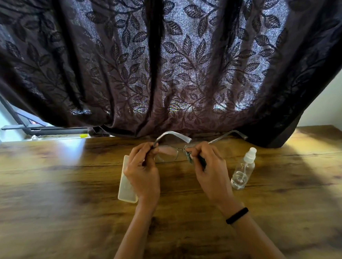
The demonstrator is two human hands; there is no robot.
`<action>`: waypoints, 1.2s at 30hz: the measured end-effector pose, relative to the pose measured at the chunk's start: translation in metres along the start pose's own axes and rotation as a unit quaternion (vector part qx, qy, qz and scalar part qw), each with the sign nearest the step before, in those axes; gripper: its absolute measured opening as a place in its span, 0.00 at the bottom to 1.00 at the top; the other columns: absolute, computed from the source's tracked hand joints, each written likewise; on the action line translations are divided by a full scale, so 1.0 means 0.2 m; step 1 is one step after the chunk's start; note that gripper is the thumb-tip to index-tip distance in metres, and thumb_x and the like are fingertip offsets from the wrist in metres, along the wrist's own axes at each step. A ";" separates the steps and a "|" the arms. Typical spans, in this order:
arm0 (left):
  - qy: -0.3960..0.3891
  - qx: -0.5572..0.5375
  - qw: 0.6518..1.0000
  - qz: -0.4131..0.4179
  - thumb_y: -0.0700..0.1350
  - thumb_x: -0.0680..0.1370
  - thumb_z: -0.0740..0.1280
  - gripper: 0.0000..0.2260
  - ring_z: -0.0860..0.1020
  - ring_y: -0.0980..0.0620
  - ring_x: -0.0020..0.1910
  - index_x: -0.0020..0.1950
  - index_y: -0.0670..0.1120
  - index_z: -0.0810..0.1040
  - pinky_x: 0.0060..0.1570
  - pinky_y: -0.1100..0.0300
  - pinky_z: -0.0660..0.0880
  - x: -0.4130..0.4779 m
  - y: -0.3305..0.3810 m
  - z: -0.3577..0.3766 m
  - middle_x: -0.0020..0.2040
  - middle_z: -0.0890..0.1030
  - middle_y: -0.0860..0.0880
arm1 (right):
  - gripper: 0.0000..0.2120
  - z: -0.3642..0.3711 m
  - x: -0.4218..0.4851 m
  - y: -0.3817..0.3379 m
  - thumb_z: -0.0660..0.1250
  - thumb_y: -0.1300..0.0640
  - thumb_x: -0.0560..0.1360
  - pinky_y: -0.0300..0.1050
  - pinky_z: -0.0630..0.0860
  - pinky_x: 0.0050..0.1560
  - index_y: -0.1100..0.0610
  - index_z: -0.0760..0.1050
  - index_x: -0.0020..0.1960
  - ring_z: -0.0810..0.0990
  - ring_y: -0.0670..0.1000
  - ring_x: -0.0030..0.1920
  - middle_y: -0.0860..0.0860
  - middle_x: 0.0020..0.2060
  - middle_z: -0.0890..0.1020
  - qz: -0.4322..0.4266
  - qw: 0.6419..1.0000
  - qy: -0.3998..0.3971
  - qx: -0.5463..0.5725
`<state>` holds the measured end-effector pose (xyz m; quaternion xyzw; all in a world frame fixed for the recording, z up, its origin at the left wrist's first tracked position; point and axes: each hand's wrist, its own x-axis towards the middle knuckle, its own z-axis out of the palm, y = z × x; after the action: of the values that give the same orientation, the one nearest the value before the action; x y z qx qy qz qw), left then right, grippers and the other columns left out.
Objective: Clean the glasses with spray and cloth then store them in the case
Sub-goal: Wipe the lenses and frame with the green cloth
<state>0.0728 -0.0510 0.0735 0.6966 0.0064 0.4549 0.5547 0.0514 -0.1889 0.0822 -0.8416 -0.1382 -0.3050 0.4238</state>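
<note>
Both forearms reach forward over the bench point(48, 190). The left hand point(142, 172) curls its fingers round one end of the glasses point(168, 153), held just above the wood. The right hand point(210, 167) pinches a cloth point(189, 157) over the other lens, hiding it. The left hand partly covers the case point(125, 186). The spray bottle point(243, 170) stands beside the right hand.

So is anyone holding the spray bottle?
No, the clear plastic spray bottle stands untouched on the brown wooden table, beside the right hand.
</note>
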 end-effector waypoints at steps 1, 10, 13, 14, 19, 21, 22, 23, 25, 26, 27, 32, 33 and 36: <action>-0.001 0.001 1.000 -0.001 0.27 0.69 0.69 0.11 0.76 0.67 0.43 0.47 0.39 0.81 0.44 0.75 0.70 0.00 0.00 0.00 0.43 0.78 0.52 | 0.05 0.00 0.01 0.01 0.63 0.67 0.74 0.44 0.80 0.43 0.58 0.70 0.44 0.77 0.49 0.49 0.52 0.46 0.79 -0.007 1.000 -0.013 -0.015; 0.021 0.008 1.000 -0.007 0.30 0.69 0.69 0.08 0.78 0.53 0.41 0.46 0.38 0.81 0.44 0.73 0.73 0.01 0.01 -0.02 0.43 0.79 0.48 | 0.08 -0.05 0.05 0.07 0.65 0.72 0.71 0.43 0.76 0.30 0.60 0.71 0.42 0.77 0.54 0.43 0.56 0.33 0.77 -0.057 0.986 -0.004 -0.158; 0.032 0.012 0.999 -0.010 0.29 0.69 0.69 0.08 0.78 0.57 0.42 0.46 0.37 0.81 0.45 0.74 0.72 0.01 0.01 -0.01 0.43 0.79 0.48 | 0.09 -0.05 0.02 0.09 0.64 0.72 0.71 0.33 0.75 0.36 0.60 0.71 0.42 0.74 0.42 0.46 0.55 0.37 0.77 -0.054 0.988 0.004 -0.144; 0.036 0.011 0.999 -0.012 0.29 0.69 0.69 0.08 0.77 0.60 0.42 0.46 0.37 0.81 0.45 0.74 0.72 0.01 0.00 -0.01 0.42 0.79 0.47 | 0.09 -0.05 0.01 0.10 0.64 0.72 0.71 0.28 0.72 0.38 0.59 0.71 0.41 0.71 0.36 0.46 0.55 0.39 0.78 -0.042 0.991 0.009 -0.125; 0.036 0.012 0.999 -0.028 0.29 0.69 0.68 0.07 0.76 0.69 0.43 0.45 0.35 0.81 0.44 0.75 0.71 0.00 -0.01 -0.02 0.42 0.79 0.47 | 0.18 -0.05 -0.01 0.13 0.63 0.71 0.73 0.29 0.75 0.46 0.49 0.65 0.38 0.80 0.44 0.47 0.48 0.40 0.81 0.041 0.997 0.001 0.072; 0.031 0.013 0.999 -0.034 0.28 0.69 0.67 0.08 0.76 0.71 0.43 0.45 0.35 0.80 0.43 0.77 0.70 0.00 -0.01 -0.03 0.42 0.79 0.45 | 0.19 -0.06 -0.02 0.14 0.63 0.72 0.73 0.34 0.78 0.45 0.49 0.65 0.38 0.82 0.44 0.46 0.45 0.38 0.80 0.063 0.990 -0.013 0.122; 0.029 0.012 0.999 -0.038 0.27 0.69 0.67 0.08 0.75 0.71 0.43 0.45 0.34 0.80 0.43 0.78 0.69 -0.01 -0.01 -0.03 0.42 0.78 0.45 | 0.18 -0.07 -0.03 0.15 0.62 0.72 0.73 0.35 0.79 0.45 0.50 0.66 0.38 0.82 0.44 0.46 0.45 0.38 0.80 0.072 0.989 -0.019 0.130; 0.028 0.012 0.999 -0.041 0.26 0.69 0.66 0.08 0.75 0.72 0.43 0.45 0.34 0.80 0.43 0.78 0.69 -0.01 -0.01 -0.03 0.42 0.78 0.45 | 0.17 -0.07 -0.04 0.16 0.62 0.72 0.73 0.36 0.79 0.46 0.51 0.66 0.38 0.82 0.44 0.47 0.45 0.38 0.79 0.081 0.988 -0.025 0.128; 0.025 0.013 0.999 -0.045 0.26 0.69 0.67 0.08 0.75 0.72 0.42 0.45 0.33 0.80 0.43 0.78 0.69 -0.01 -0.01 -0.04 0.42 0.78 0.46 | 0.15 -0.08 -0.06 0.20 0.63 0.71 0.73 0.40 0.80 0.47 0.52 0.67 0.39 0.82 0.45 0.47 0.47 0.40 0.80 0.093 0.992 -0.034 0.081; 0.023 0.015 0.999 -0.045 0.26 0.69 0.67 0.07 0.75 0.73 0.42 0.45 0.33 0.80 0.43 0.79 0.69 0.00 -0.01 -0.04 0.42 0.78 0.46 | 0.13 -0.08 -0.07 0.22 0.64 0.69 0.73 0.43 0.79 0.48 0.52 0.68 0.41 0.81 0.47 0.48 0.48 0.41 0.80 0.096 0.994 -0.040 0.039; 0.022 0.016 0.999 -0.045 0.26 0.69 0.67 0.07 0.75 0.73 0.43 0.45 0.33 0.80 0.43 0.79 0.69 0.00 0.00 -0.04 0.43 0.78 0.46 | 0.11 -0.08 -0.09 0.24 0.65 0.68 0.73 0.44 0.78 0.48 0.53 0.69 0.43 0.80 0.49 0.48 0.50 0.43 0.81 0.099 0.994 -0.051 -0.006; 0.017 -0.002 0.999 -0.045 0.26 0.69 0.67 0.07 0.75 0.72 0.42 0.46 0.32 0.79 0.43 0.79 0.69 0.01 0.01 -0.04 0.42 0.78 0.44 | 0.12 -0.05 -0.16 0.33 0.67 0.61 0.73 0.38 0.74 0.49 0.54 0.74 0.55 0.77 0.49 0.50 0.52 0.51 0.79 0.122 0.969 -0.146 -0.156; 0.016 -0.008 0.999 -0.045 0.26 0.69 0.67 0.07 0.75 0.72 0.42 0.46 0.32 0.79 0.43 0.78 0.69 0.01 0.01 -0.04 0.42 0.78 0.44 | 0.11 -0.05 -0.17 0.33 0.67 0.60 0.73 0.34 0.73 0.48 0.54 0.75 0.55 0.77 0.48 0.50 0.51 0.50 0.79 0.119 0.965 -0.165 -0.164; 0.015 -0.026 0.998 -0.060 0.27 0.69 0.68 0.08 0.76 0.70 0.42 0.47 0.34 0.80 0.43 0.77 0.70 0.01 0.00 -0.04 0.43 0.79 0.43 | 0.07 -0.04 -0.17 0.32 0.68 0.56 0.73 0.25 0.69 0.39 0.55 0.76 0.51 0.76 0.41 0.43 0.45 0.45 0.78 0.119 0.969 -0.167 -0.140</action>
<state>0.0683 -0.0440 0.0743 0.6738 0.0448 0.4309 0.5986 0.0532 -0.2335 0.0250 -0.9419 -0.0615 -0.1238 0.3062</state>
